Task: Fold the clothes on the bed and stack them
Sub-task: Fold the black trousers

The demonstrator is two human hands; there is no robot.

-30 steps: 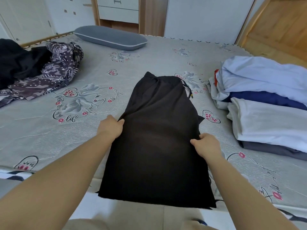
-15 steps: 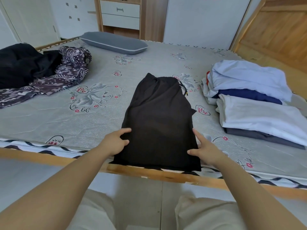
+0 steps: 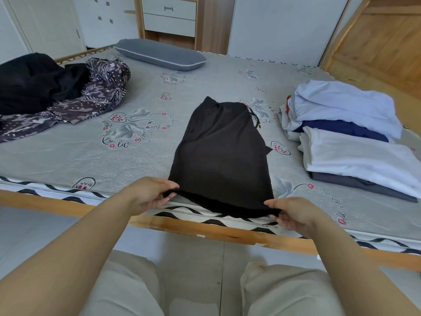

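Note:
A black garment (image 3: pixel 222 153) with a drawstring lies flat on the grey printed bed (image 3: pixel 95 160), its near hem at the bed's front edge. My left hand (image 3: pixel 148 193) pinches the hem's left corner. My right hand (image 3: pixel 290 213) pinches the right corner. A stack of folded clothes (image 3: pixel 350 142), white, navy and grey, sits on the bed's right side. A heap of unfolded clothes lies at the far left: a black piece (image 3: pixel 34 83) and a patterned dark one (image 3: pixel 95 96).
A grey pillow (image 3: pixel 159 54) lies at the head of the bed. The wooden bed rail (image 3: pixel 205 229) runs across in front of my knees. White drawers (image 3: pixel 169 15) stand behind the bed. Wooden flooring (image 3: pixel 382 46) shows at the right.
My hands slid down from the garment's sides to its near hem and now pinch both bottom corners. The garment lies fully on the bed instead of hanging over the edge.

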